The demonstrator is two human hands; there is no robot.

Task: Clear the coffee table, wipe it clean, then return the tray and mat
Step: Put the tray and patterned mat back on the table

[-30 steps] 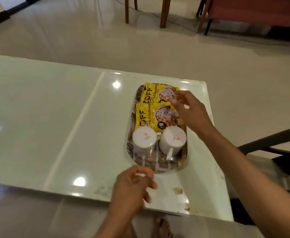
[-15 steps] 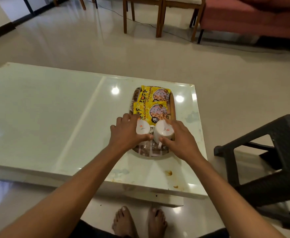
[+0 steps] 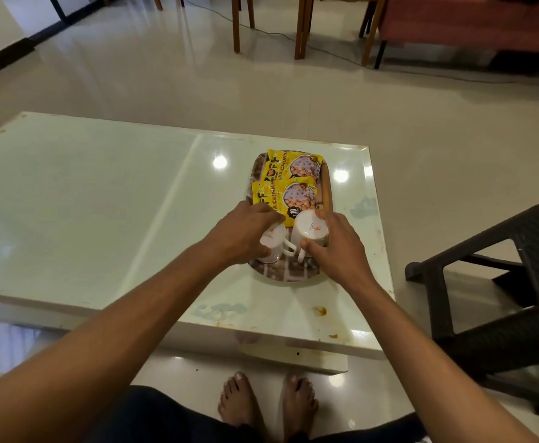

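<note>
Single head-worn wide-angle view, aimed forward and down from above the table (image 3: 108, 193); both forearms enter from the bottom edge; floor and chairs (image 3: 271, 24) beyond.

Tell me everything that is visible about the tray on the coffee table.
The tray is oblong with rounded corners and a low raised rim, its bottom printed in brown and pale patches. It lies flat on the white coffee table, toward its right side. Two yellow snack packets overlap on its far half; two white mugs stand upside down on its near half. The left hand and right hand each grip a mug.
</note>
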